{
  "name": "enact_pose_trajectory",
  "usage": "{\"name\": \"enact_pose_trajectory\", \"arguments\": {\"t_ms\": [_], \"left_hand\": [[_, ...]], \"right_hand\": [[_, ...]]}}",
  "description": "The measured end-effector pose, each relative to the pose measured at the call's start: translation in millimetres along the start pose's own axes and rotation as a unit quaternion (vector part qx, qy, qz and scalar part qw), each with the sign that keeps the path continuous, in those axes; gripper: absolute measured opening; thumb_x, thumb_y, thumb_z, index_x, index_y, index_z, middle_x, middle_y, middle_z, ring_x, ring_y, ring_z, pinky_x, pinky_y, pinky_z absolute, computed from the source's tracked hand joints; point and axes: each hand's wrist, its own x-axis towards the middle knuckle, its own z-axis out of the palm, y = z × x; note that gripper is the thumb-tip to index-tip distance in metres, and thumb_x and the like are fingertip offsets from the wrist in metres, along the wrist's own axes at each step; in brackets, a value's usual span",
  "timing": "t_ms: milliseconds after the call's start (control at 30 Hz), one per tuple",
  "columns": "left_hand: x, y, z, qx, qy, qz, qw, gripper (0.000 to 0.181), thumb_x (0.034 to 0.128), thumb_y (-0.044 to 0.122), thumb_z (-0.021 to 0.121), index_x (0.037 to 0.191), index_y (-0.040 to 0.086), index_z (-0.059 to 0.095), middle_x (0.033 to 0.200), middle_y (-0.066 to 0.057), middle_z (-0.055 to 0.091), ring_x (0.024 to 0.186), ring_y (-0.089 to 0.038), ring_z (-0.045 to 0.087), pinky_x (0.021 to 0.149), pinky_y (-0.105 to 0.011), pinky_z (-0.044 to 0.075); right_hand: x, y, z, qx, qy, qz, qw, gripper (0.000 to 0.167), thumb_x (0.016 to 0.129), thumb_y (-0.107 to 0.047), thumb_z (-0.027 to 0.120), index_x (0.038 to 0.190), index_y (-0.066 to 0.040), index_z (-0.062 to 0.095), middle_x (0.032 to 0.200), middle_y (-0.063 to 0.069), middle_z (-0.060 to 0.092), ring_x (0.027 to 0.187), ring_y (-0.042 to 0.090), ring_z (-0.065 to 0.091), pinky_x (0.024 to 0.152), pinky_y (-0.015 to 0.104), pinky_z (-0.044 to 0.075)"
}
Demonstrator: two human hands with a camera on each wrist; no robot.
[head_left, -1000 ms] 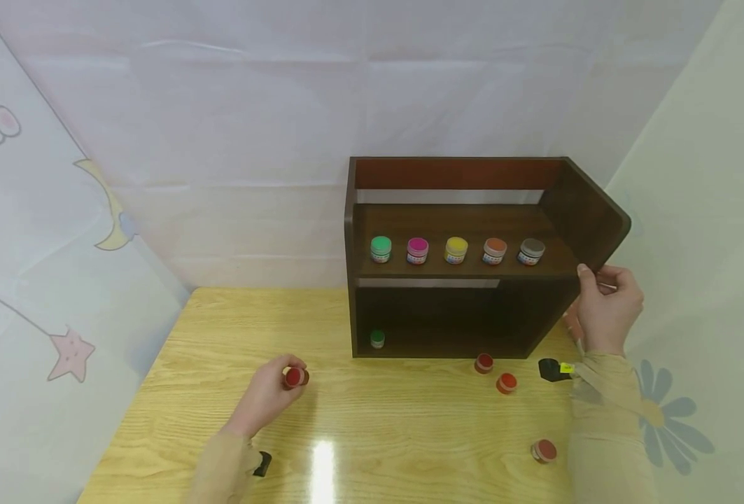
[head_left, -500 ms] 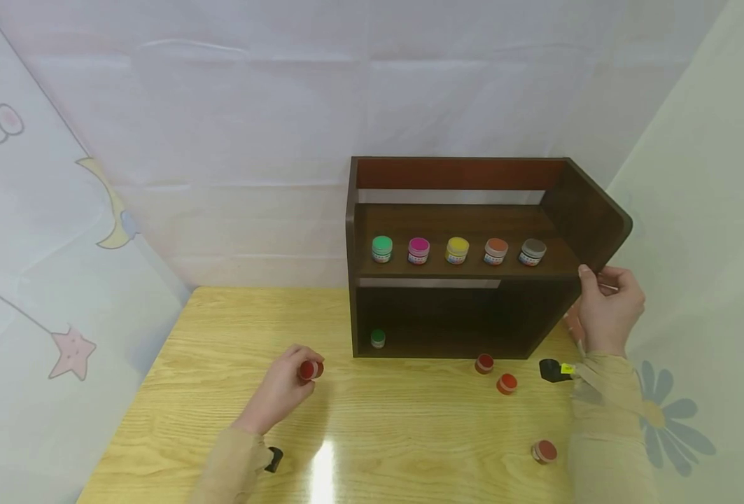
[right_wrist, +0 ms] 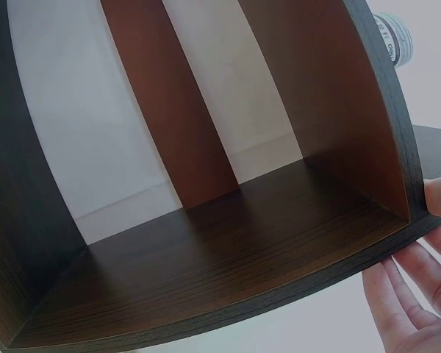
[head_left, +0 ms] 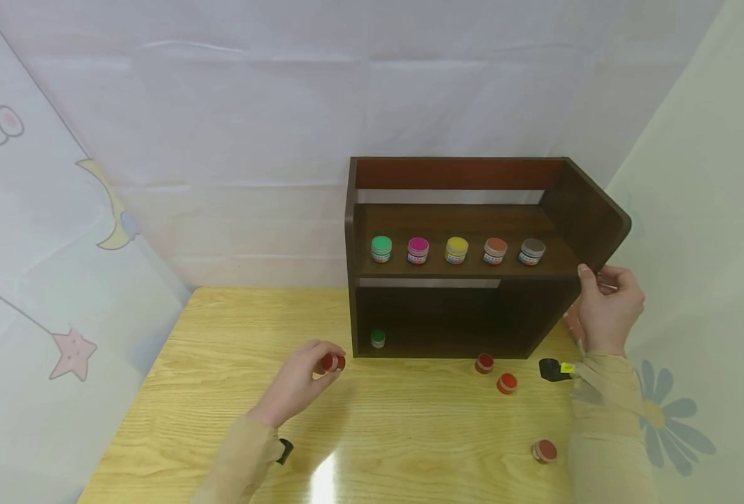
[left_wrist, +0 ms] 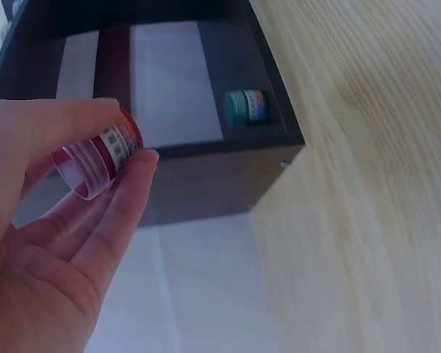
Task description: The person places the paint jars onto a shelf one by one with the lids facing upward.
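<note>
The left hand [head_left: 301, 380] pinches a small red jar [head_left: 334, 362] between thumb and fingers, just left of the dark wooden shelf [head_left: 447, 275]. In the left wrist view the jar [left_wrist: 103, 156] lies tilted in the fingertips, its label showing. A green jar [head_left: 378, 339] stands at the left end of the lower compartment. At the shelf's right side the right hand [head_left: 609, 308] grips the edge near the upper board. The right wrist view shows its fingers [right_wrist: 419, 283] under the shelf's dark edge.
On the upper board stand a mint jar [head_left: 381, 249], a magenta jar [head_left: 418, 250], a yellow jar [head_left: 456, 250], an orange-brown jar [head_left: 495, 250] and a grey jar [head_left: 531, 251]. Red jars [head_left: 507, 383] [head_left: 483, 363] [head_left: 544, 451] are on the table [head_left: 409, 427], before the shelf.
The left hand has moved right and slightly up with the red jar, closer to the shelf's lower left corner. The right hand keeps its place on the shelf.
</note>
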Motion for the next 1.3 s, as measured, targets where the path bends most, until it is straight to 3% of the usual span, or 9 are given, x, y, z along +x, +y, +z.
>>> {"name": "enact_pose_trajectory", "arguments": {"t_ms": [233, 433, 733, 900, 1100, 1300], "left_hand": [[18.9, 15.3, 8.1, 0.028, -0.022, 0.071, 0.9968, 0.031, 0.0872, -0.002, 0.078, 0.114, 0.011, 0.068, 0.111, 0.002, 0.062, 0.092, -0.01, 0.063, 0.078, -0.02, 0.056], [37.6, 32.3, 15.9, 0.054, -0.046, 0.112, 0.9912, 0.03, 0.091, 0.001, 0.075, 0.119, 0.007, 0.067, 0.117, -0.001, 0.061, 0.101, -0.015, 0.063, 0.084, -0.022, 0.054], [63.1, 47.5, 22.1, 0.053, -0.071, 0.133, 0.9871, 0.03, 0.0947, 0.006, 0.073, 0.123, 0.01, 0.065, 0.115, 0.001, 0.063, 0.1, -0.012, 0.063, 0.085, -0.02, 0.052], [79.8, 51.4, 28.0, 0.054, -0.093, 0.124, 0.9864, 0.032, 0.0951, 0.012, 0.074, 0.124, 0.008, 0.062, 0.109, 0.001, 0.068, 0.096, -0.009, 0.065, 0.082, -0.02, 0.053], [100.5, 51.0, 39.7, 0.092, -0.141, 0.129, 0.9774, 0.027, 0.0958, 0.014, 0.073, 0.12, 0.006, 0.063, 0.1, 0.001, 0.069, 0.088, -0.008, 0.065, 0.077, -0.017, 0.051], [118.7, 45.5, 52.5, 0.117, -0.143, 0.124, 0.975, 0.019, 0.0958, 0.011, 0.072, 0.112, 0.007, 0.064, 0.095, 0.0, 0.068, 0.084, -0.01, 0.064, 0.073, -0.018, 0.051]], "right_hand": [[1.1, 2.4, 0.4, -0.003, -0.008, 0.009, 0.9999, 0.021, 0.092, -0.029, 0.075, 0.097, -0.009, 0.069, 0.083, -0.017, 0.056, 0.073, -0.004, 0.056, 0.072, 0.014, 0.042], [0.8, 0.9, 2.4, 0.009, -0.014, 0.017, 0.9997, 0.02, 0.093, -0.029, 0.075, 0.097, -0.011, 0.069, 0.083, -0.015, 0.057, 0.073, -0.002, 0.056, 0.072, 0.016, 0.043], [-2.5, -6.4, 1.3, 0.017, -0.006, 0.011, 0.9998, 0.018, 0.092, -0.027, 0.075, 0.094, -0.011, 0.068, 0.081, -0.016, 0.057, 0.071, -0.003, 0.056, 0.071, 0.016, 0.043], [-2.8, -6.9, 0.0, 0.01, -0.007, 0.015, 0.9998, 0.016, 0.093, -0.028, 0.075, 0.093, -0.014, 0.067, 0.081, -0.016, 0.056, 0.071, -0.004, 0.055, 0.071, 0.015, 0.043], [-1.7, -2.7, 0.3, 0.026, -0.002, 0.013, 0.9996, 0.016, 0.091, -0.026, 0.076, 0.092, -0.012, 0.068, 0.081, -0.016, 0.058, 0.072, -0.003, 0.056, 0.071, 0.016, 0.043], [-0.8, -1.0, 0.4, 0.03, -0.001, 0.014, 0.9995, 0.016, 0.091, -0.025, 0.077, 0.094, -0.011, 0.069, 0.08, -0.015, 0.058, 0.071, -0.002, 0.057, 0.07, 0.015, 0.043]]}}
